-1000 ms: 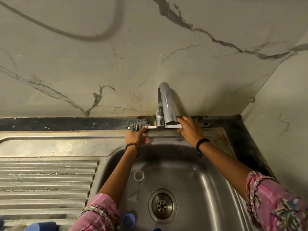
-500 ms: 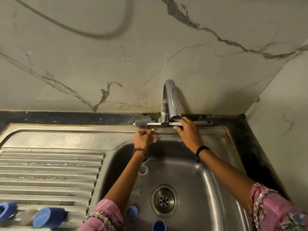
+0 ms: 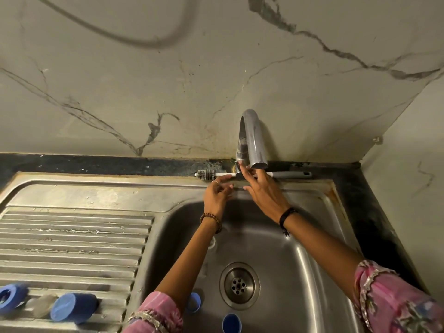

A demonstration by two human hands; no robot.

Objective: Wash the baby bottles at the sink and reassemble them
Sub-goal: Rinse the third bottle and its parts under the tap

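A bottle brush [image 3: 292,174] with a grey handle and white shaft lies along the back ledge of the sink, behind the faucet [image 3: 253,140]. My right hand [image 3: 263,191] reaches toward the faucet base with straight fingers that overlap the brush's shaft. My left hand [image 3: 216,193] hovers just below the brush's bristles, fingers relaxed and empty. A blue bottle ring [image 3: 194,301] and a blue cap [image 3: 231,323] lie in the sink basin [image 3: 300,272]. A blue ring [image 3: 10,299], a clear teat [image 3: 43,306] and a blue cap [image 3: 72,307] lie on the drainboard [image 3: 72,236].
The drain [image 3: 239,286] sits in the middle of the basin. A small clear ring [image 3: 212,243] shows beside my left forearm. A marble wall rises behind the sink and a side wall closes in on the right. No water runs from the faucet.
Both hands held the brush on the ledge a second ago. They have let go and drawn back slightly toward me, and the brush rests on the ledge. The view has tilted down.
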